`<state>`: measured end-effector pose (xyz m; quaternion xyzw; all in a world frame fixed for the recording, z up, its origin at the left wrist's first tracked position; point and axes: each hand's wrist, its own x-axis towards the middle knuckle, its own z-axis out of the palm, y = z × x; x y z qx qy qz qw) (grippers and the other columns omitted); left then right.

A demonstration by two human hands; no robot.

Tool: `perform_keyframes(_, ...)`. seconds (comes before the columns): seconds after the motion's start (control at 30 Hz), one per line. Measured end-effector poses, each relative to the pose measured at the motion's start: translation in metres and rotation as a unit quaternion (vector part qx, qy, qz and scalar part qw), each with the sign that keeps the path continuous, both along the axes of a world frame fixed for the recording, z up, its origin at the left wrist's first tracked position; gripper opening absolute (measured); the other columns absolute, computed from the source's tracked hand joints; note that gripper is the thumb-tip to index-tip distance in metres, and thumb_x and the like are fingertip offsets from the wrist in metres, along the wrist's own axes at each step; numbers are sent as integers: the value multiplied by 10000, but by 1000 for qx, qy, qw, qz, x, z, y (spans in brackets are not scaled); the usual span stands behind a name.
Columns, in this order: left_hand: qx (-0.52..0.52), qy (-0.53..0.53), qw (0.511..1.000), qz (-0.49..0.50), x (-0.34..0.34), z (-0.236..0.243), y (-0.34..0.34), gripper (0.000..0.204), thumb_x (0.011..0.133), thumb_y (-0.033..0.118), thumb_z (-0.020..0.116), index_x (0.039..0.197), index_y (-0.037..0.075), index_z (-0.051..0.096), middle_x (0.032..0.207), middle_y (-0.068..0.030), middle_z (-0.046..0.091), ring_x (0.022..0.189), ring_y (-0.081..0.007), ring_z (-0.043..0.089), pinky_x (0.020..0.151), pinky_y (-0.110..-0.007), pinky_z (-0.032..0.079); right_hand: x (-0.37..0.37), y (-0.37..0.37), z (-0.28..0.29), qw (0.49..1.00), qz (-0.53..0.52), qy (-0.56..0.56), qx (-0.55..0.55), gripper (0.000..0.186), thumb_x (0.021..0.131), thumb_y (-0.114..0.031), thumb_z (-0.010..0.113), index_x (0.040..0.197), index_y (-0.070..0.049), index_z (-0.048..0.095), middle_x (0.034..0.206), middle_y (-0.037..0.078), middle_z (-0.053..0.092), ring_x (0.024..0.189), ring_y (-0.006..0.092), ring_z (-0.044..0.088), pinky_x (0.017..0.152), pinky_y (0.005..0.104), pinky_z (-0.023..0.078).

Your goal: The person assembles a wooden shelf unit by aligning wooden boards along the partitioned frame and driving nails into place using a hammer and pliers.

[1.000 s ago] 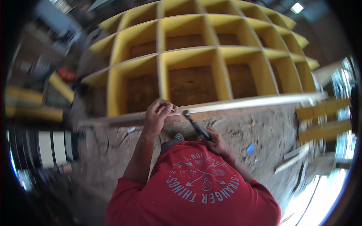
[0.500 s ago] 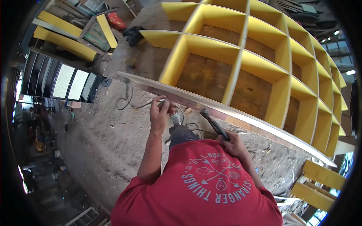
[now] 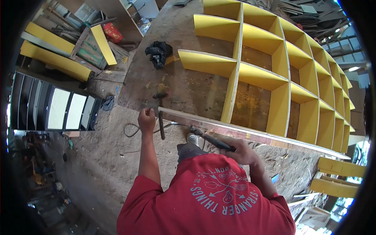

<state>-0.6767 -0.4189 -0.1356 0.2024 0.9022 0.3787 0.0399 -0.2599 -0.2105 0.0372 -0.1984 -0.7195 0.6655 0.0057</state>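
My right hand [image 3: 242, 152] is wrapped round the dark handle of a hammer [image 3: 211, 140], whose head points up and left near my shoe. My left hand [image 3: 147, 120] is closed, thumb against fingers, beside the left end of a long thin board [image 3: 250, 131]; whatever it pinches is too small to make out. That board stands on edge along the near side of a yellow compartmented frame [image 3: 258, 74]. Just right of my left hand, a second hammer-like tool [image 3: 161, 127] lies across the edge of the stained worktable [image 3: 137, 84], its handle jutting out.
A crumpled black plastic bag [image 3: 158, 54] lies on the worktable. Yellow boards [image 3: 55, 58] and a red container [image 3: 112, 33] are at the far left, above a black cabinet with pale panels [image 3: 58, 105]. A cable [image 3: 131, 130] loops on the rough floor. More yellow pieces [image 3: 340, 167] stand at right.
The view has shifted, showing more of the worktable's left part and the bag. My left hand has moved left and away from the board's face. My right hand still holds the hammer, now more level.
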Motion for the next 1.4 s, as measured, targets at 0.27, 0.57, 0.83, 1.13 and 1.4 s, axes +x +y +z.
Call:
perform_keyframes(0.27,-105,11,987,-119,-85,23,104,456,888,338,815,1162,-11,710,1082,-218,763,1009,-366,747,889,-449,573,-74,18,59,941,-164,-110,273,420,898,-141,785,1295,-37,696,1075,194,736,982,344,725,886,426,559)
perform_keyframes(0.57,1,7,986,-164,-94,-31,80,326,956,121,682,1259,1,687,1130,-221,757,1031,-396,736,874,-454,583,-104,26,71,908,-162,-215,322,328,915,-228,776,1173,-34,717,1065,199,714,1025,410,687,913,481,535)
perform_keyframes(0.83,126,-56,967,-213,-125,-24,121,246,1015,153,663,1204,21,750,1041,-186,777,956,-220,740,860,-373,572,-167,29,12,887,-115,-181,409,287,920,-127,697,1198,-60,674,1079,184,668,1126,390,639,942,496,532)
perform_keyframes(1.13,-262,9,942,-208,-103,-5,135,723,806,403,863,1343,-12,615,1284,-249,659,1235,-431,626,1005,-521,525,-172,5,-30,867,-172,-149,444,253,900,-65,625,1148,-58,675,1105,153,654,1137,358,624,1011,482,500)
perform_keyframes(1.4,-100,-1,951,-291,-88,-17,108,810,784,245,903,1461,1,530,1311,-280,655,1242,-434,640,990,-475,539,-232,-43,-5,932,-82,40,352,275,901,-176,714,1142,-49,678,1117,162,678,1105,368,648,993,467,523)
